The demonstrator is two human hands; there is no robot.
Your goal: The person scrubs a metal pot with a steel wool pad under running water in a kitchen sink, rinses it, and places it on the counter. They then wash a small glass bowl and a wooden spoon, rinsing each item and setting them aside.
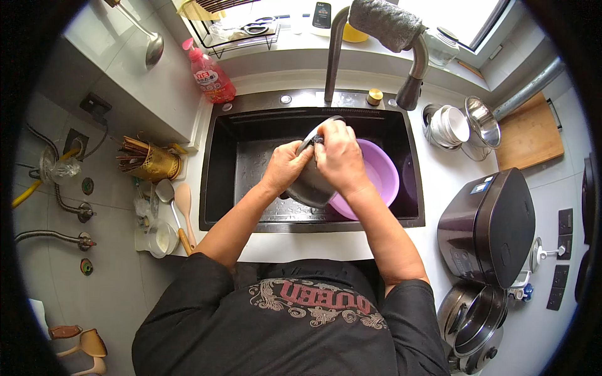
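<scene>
Over the black sink [254, 164], both my hands are on a dark, round pot lid or shallow pan [312, 185] with a metal rim, tilted up on its edge. My left hand [288, 164] grips its rim on the left side, thumb toward the middle. The fingers of my right hand [341, 152] curl over the upper part of the rim and touch a small dark thing [318, 139] there, which is too small to name surely. A purple plastic basin [383, 176] stands in the right side of the sink, partly behind my right hand and forearm.
The faucet [335, 56], draped with a grey cloth [386, 23], rises behind the sink. A pink soap bottle [212, 77] stands back left. Left are a chopstick holder [162, 162] and a ladle [165, 191]; right are stacked bowls [455, 124], a cutting board [531, 134], a rice cooker [505, 228] and pots [477, 324].
</scene>
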